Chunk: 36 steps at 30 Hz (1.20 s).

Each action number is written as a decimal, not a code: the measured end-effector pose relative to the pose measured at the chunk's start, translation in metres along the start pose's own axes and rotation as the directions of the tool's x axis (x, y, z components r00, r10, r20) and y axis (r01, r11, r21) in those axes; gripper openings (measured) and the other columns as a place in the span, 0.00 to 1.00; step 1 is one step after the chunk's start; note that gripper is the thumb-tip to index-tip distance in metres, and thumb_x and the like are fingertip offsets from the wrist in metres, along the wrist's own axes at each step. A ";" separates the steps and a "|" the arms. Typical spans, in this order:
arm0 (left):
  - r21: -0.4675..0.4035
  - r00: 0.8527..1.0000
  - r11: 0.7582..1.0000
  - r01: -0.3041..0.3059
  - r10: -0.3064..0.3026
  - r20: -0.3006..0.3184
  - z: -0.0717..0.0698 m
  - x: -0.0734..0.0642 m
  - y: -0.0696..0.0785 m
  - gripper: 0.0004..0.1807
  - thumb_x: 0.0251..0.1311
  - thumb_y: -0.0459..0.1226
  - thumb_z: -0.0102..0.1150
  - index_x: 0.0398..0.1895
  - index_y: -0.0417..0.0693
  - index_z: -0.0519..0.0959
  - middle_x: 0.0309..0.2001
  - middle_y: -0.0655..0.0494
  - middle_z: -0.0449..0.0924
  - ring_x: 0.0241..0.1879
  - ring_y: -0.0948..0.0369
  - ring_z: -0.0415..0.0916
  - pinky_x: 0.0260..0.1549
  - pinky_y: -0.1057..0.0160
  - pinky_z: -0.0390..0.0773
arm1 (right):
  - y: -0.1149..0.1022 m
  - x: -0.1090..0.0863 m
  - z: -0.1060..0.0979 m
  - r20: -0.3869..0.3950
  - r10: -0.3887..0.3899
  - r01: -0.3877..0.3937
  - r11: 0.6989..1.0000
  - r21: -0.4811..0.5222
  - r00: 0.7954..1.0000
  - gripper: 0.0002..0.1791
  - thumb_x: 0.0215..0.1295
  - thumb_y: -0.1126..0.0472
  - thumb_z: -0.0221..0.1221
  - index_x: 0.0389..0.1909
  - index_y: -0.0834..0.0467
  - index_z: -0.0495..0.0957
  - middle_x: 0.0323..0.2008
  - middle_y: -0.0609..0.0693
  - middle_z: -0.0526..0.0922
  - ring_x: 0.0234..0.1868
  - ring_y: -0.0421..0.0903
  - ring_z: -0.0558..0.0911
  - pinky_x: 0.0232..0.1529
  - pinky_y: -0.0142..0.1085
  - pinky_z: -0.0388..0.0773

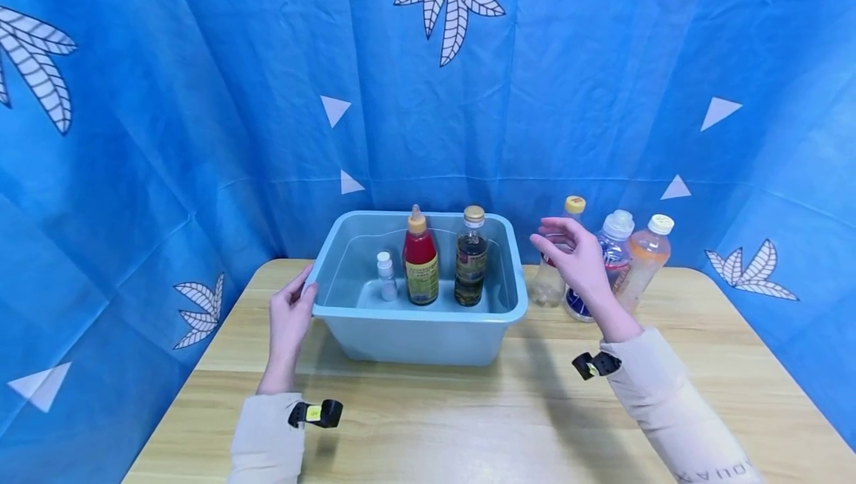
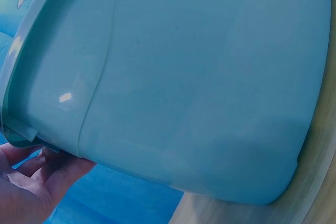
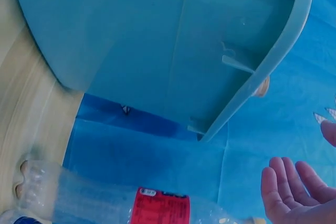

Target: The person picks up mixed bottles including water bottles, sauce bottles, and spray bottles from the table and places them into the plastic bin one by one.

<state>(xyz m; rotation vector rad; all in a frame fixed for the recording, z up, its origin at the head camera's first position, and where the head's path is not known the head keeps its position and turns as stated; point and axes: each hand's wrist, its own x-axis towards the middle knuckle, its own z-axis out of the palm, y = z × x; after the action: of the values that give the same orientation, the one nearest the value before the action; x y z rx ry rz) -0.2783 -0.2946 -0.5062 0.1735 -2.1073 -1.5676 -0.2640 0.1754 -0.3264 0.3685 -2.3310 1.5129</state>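
A light blue plastic basin (image 1: pixel 414 339) stands on the wooden table. Inside it, upright, are a small white-capped bottle (image 1: pixel 387 279), a red sauce bottle (image 1: pixel 420 253) with a pointed nozzle, and a dark glass bottle (image 1: pixel 471 261) with a gold cap. My left hand (image 1: pixel 291 313) touches the basin's left side at the rim; in the left wrist view its fingers lie below the rim. My right hand (image 1: pixel 578 257) is in the air right of the basin, fingers and thumb apart, holding nothing. Behind it, partly hidden, is a clear yellow-capped bottle (image 1: pixel 550 287).
Right of the basin also stand a clear-capped bottle (image 1: pixel 617 235) with a blue and red label and a white-capped bottle (image 1: pixel 645 253) with an orange band. A blue patterned curtain (image 1: pixel 428 97) hangs behind and on both sides of the table (image 1: pixel 414 424).
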 end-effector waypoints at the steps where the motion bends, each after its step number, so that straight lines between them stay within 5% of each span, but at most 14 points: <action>1: 0.003 1.000 1.000 -0.006 0.006 -0.009 0.001 0.002 -0.007 0.21 0.59 0.48 0.51 0.57 0.64 0.70 0.55 0.59 0.71 0.49 0.59 0.72 0.43 0.64 0.74 | 0.001 -0.002 -0.001 -0.010 0.000 0.000 1.000 -0.004 1.000 0.23 0.57 0.54 0.58 0.49 0.64 0.71 0.44 0.59 0.77 0.43 0.47 0.77 0.41 0.25 0.74; 3: 0.044 0.999 0.999 -0.021 0.022 -0.039 0.002 0.006 -0.019 0.20 0.57 0.52 0.50 0.55 0.70 0.70 0.54 0.63 0.72 0.47 0.61 0.73 0.42 0.63 0.75 | 0.004 -0.005 -0.004 -0.029 -0.001 0.001 1.000 -0.006 1.000 0.23 0.57 0.54 0.58 0.49 0.65 0.71 0.44 0.59 0.77 0.41 0.45 0.77 0.40 0.24 0.73; 6: 0.029 0.999 0.999 -0.038 0.039 -0.034 0.002 0.003 -0.014 0.21 0.57 0.53 0.51 0.55 0.70 0.70 0.53 0.64 0.72 0.46 0.63 0.73 0.40 0.64 0.76 | 0.008 -0.009 -0.008 -0.057 0.002 -0.003 1.000 -0.004 0.998 0.23 0.57 0.55 0.58 0.49 0.66 0.71 0.43 0.60 0.77 0.38 0.38 0.77 0.39 0.22 0.72; 9: 0.009 0.999 0.999 0.032 -0.032 0.005 -0.001 -0.022 0.061 0.21 0.61 0.45 0.49 0.58 0.57 0.69 0.55 0.54 0.71 0.48 0.58 0.72 0.44 0.63 0.74 | 0.005 -0.015 -0.013 -0.083 0.011 -0.011 1.000 0.002 0.996 0.22 0.57 0.57 0.58 0.49 0.67 0.71 0.42 0.61 0.77 0.36 0.32 0.75 0.38 0.20 0.71; 11: 0.019 1.000 0.999 0.029 -0.029 0.008 -0.001 -0.024 0.065 0.21 0.61 0.45 0.49 0.58 0.58 0.70 0.55 0.54 0.71 0.48 0.59 0.72 0.44 0.66 0.74 | 0.007 -0.017 -0.016 -0.104 0.008 -0.007 1.000 0.008 0.995 0.21 0.58 0.61 0.58 0.48 0.69 0.71 0.42 0.64 0.77 0.35 0.30 0.75 0.37 0.19 0.70; 13: 0.037 0.999 0.999 0.037 -0.037 -0.005 0.000 -0.021 0.059 0.20 0.60 0.47 0.49 0.57 0.61 0.70 0.54 0.55 0.71 0.48 0.57 0.72 0.45 0.62 0.73 | 0.009 -0.020 -0.018 -0.125 0.000 0.001 1.000 0.011 0.992 0.19 0.57 0.63 0.58 0.47 0.70 0.71 0.42 0.65 0.77 0.35 0.29 0.75 0.37 0.19 0.70; 16: 0.064 0.999 0.997 -0.035 0.038 -0.033 0.002 0.003 -0.013 0.21 0.56 0.55 0.49 0.55 0.71 0.70 0.52 0.64 0.72 0.46 0.62 0.73 0.41 0.65 0.76 | 0.017 -0.022 -0.023 -0.160 -0.008 0.011 1.000 0.022 0.987 0.18 0.57 0.66 0.58 0.46 0.71 0.71 0.40 0.66 0.76 0.34 0.29 0.75 0.38 0.19 0.71; 19: 0.037 1.000 0.999 -0.022 0.022 -0.017 0.000 0.002 -0.007 0.22 0.57 0.53 0.50 0.57 0.66 0.70 0.54 0.62 0.72 0.47 0.61 0.73 0.41 0.65 0.75 | 0.021 -0.024 -0.028 -0.187 0.007 0.000 0.999 0.039 0.982 0.18 0.56 0.66 0.59 0.46 0.72 0.71 0.38 0.61 0.77 0.34 0.30 0.75 0.37 0.19 0.71; 20: -0.008 1.000 1.000 -0.021 0.021 0.007 -0.002 -0.007 0.013 0.21 0.59 0.49 0.50 0.57 0.61 0.70 0.54 0.59 0.72 0.47 0.60 0.73 0.42 0.65 0.75 | 0.022 -0.025 -0.030 -0.195 0.017 -0.010 0.999 0.040 0.981 0.18 0.56 0.66 0.59 0.46 0.71 0.71 0.38 0.59 0.77 0.34 0.31 0.75 0.37 0.19 0.71; 22: -0.056 0.999 0.998 -0.002 0.003 0.034 -0.004 -0.012 0.030 0.22 0.60 0.45 0.51 0.58 0.55 0.70 0.55 0.53 0.71 0.48 0.57 0.72 0.43 0.65 0.74 | 0.025 -0.026 -0.033 -0.206 0.030 -0.023 0.999 0.038 0.978 0.17 0.56 0.66 0.59 0.45 0.70 0.71 0.37 0.53 0.78 0.34 0.31 0.75 0.37 0.18 0.71; 25: -0.082 0.999 0.997 0.003 0.001 0.045 -0.005 -0.015 0.038 0.21 0.60 0.43 0.51 0.57 0.55 0.70 0.55 0.51 0.71 0.48 0.56 0.72 0.44 0.65 0.74 | 0.029 -0.029 -0.037 -0.228 0.040 -0.035 0.999 0.026 0.973 0.18 0.56 0.64 0.59 0.45 0.69 0.72 0.37 0.49 0.78 0.34 0.32 0.76 0.36 0.18 0.71; 28: 0.004 1.000 1.000 -0.023 0.023 0.011 -0.002 -0.005 0.011 0.21 0.58 0.50 0.50 0.56 0.67 0.69 0.54 0.60 0.71 0.47 0.61 0.73 0.42 0.65 0.75 | 0.043 -0.029 -0.042 -0.242 0.030 -0.019 0.999 0.047 0.970 0.20 0.54 0.60 0.61 0.45 0.67 0.73 0.37 0.50 0.79 0.35 0.34 0.76 0.36 0.20 0.71; 32: 0.057 0.998 0.997 -0.044 0.046 -0.033 0.002 0.003 -0.013 0.20 0.56 0.56 0.49 0.54 0.75 0.69 0.52 0.67 0.72 0.46 0.63 0.73 0.41 0.61 0.76 | 0.088 -0.021 -0.052 -0.253 -0.012 0.063 0.979 0.196 0.967 0.20 0.49 0.59 0.65 0.45 0.61 0.76 0.37 0.50 0.80 0.34 0.35 0.78 0.35 0.20 0.72; 36: 0.042 0.998 0.998 -0.046 0.048 -0.045 0.003 0.005 -0.021 0.20 0.55 0.56 0.49 0.53 0.75 0.70 0.52 0.67 0.72 0.46 0.62 0.73 0.41 0.58 0.76 | 0.076 -0.023 -0.055 -0.301 -0.002 0.046 0.989 0.140 0.953 0.19 0.50 0.61 0.65 0.43 0.64 0.76 0.34 0.45 0.80 0.32 0.34 0.78 0.33 0.19 0.72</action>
<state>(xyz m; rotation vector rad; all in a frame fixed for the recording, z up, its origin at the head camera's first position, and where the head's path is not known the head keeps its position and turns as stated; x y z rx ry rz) -0.2882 -0.3010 -0.5244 0.1720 -2.0939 -1.4804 -0.2655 0.2569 -0.3782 0.1841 -1.9820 1.6070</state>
